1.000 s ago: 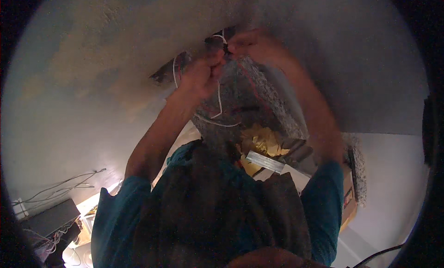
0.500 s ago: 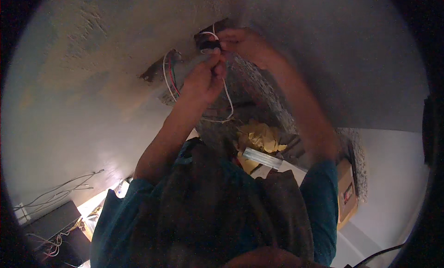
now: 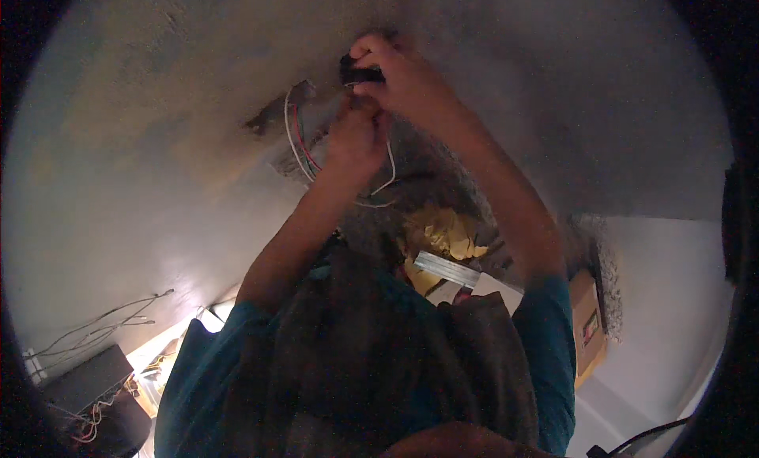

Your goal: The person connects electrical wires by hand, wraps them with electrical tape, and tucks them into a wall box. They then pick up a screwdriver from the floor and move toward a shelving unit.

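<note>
My right hand is curled over a small black object at a dark opening in the plastered wall. Just below it my left hand is closed, its fingertips hidden under my right thumb, so what it holds is unclear. A white wire hangs in a loop beside it. To the left, white, red and green wires come out of a second rough slot.
Crumpled yellow paper, a pale metallic strip and a cardboard box lie lower down. Loose cables run on the left surface above a dark box, near a bright light.
My right hand has risen and curled over the black object, covering more of it. My left hand has shifted slightly right, now partly behind the right hand's thumb.
</note>
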The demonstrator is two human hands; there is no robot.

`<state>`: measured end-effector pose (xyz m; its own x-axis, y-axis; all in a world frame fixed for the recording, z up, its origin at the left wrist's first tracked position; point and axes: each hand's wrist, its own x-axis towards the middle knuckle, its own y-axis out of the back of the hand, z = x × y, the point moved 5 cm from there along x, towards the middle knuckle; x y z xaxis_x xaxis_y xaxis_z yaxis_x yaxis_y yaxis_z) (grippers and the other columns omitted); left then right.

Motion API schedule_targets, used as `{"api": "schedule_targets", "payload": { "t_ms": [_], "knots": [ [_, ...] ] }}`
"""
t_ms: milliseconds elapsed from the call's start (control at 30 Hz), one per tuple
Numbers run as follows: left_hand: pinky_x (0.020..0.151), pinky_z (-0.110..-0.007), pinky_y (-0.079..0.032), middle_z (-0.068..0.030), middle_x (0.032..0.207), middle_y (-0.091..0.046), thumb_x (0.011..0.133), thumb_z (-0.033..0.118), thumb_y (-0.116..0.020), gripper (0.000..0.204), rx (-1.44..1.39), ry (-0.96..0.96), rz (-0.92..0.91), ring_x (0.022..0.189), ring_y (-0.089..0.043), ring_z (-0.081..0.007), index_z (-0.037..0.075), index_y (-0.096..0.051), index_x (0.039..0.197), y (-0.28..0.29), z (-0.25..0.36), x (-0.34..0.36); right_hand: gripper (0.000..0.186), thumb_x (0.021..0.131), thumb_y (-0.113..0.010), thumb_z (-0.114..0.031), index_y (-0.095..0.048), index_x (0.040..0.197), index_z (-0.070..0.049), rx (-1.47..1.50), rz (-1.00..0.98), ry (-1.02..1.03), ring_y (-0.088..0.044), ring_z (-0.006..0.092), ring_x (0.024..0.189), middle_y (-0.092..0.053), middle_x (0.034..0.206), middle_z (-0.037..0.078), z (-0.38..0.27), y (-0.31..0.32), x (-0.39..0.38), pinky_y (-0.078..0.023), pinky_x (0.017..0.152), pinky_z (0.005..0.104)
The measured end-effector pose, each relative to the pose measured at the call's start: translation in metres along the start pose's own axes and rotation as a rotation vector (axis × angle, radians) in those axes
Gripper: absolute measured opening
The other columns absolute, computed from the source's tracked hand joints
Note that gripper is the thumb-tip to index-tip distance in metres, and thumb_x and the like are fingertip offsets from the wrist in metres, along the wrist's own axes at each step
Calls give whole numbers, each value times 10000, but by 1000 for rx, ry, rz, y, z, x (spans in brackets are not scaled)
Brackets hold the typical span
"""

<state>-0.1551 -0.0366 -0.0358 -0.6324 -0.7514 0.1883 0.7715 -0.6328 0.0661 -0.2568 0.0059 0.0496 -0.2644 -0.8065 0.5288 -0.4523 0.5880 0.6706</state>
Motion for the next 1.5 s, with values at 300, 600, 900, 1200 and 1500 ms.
{"api": "schedule_targets", "payload": {
  "t_ms": [300,600,900,1200,1500],
  "knots": [
    [1013,-461,-434,-226,1272,-541,913,116,-494,332,3,102,-315,1181,-523,-388,68,-591,1226,15,-21,14,360,792,-764,-330,-620,982,-60,290,-260,-377,-651,257,830,-661,896,100,12,17,10,-516,754,365],
    [700,-234,-432,0,967,-596,909,85,-556,184,-763,553,-176,824,-548,-107,84,-575,1091,-4,-15,19,389,778,-752,-403,-701,870,-28,-252,-518,-417,-674,177,751,-703,798,96,14,15,33,-522,676,323],
    [572,-202,-372,16,810,-551,911,80,-565,82,-760,542,-262,670,-463,-75,55,-600,980,15,7,28,202,861,-696,-183,-694,960,-6,302,-453,-444,-648,131,825,-701,896,67,46,23,13,-516,773,287],
    [555,-190,-422,-14,821,-565,951,87,-539,82,-1005,740,-144,650,-491,-87,35,-590,988,-4,4,10,209,900,-650,-108,-656,1090,-21,427,-255,-364,-633,130,883,-688,960,53,67,-6,-13,-512,819,296],
    [583,-196,-441,-34,876,-575,962,84,-538,122,-1201,777,-85,684,-505,-96,10,-573,1051,-15,-17,5,273,896,-627,-88,-618,1162,-29,547,-252,-421,-635,146,949,-683,1016,62,63,-8,-22,-504,843,292]
  ]
}}
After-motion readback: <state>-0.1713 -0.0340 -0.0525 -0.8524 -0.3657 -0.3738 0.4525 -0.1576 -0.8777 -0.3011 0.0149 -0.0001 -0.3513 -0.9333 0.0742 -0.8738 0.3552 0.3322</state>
